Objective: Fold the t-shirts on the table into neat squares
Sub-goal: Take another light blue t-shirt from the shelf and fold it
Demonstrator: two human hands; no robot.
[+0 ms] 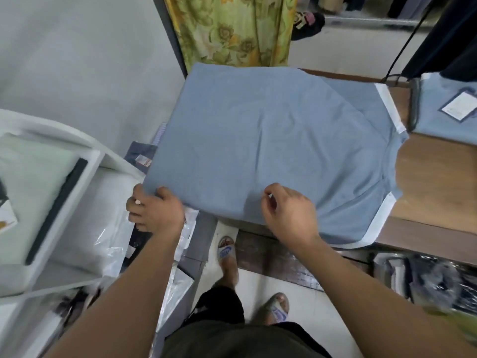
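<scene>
A wooden desk (433, 177) carries a blue-grey t-shirt (258, 140), spread flat with its white-trimmed sleeves to the right. The hands are apart: the left hand (154, 210) grips its near left corner and the right hand (289, 210) pinches the cloth by the near hem. A second blue shirt (444, 117) lies far right, and white shelves (64, 140) stand on the left.

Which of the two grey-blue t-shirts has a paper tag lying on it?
The grey-blue t-shirt at the far right, partly out of view, bears a white paper tag. The spread grey-blue t-shirt with white sleeve trim shows none.
</scene>
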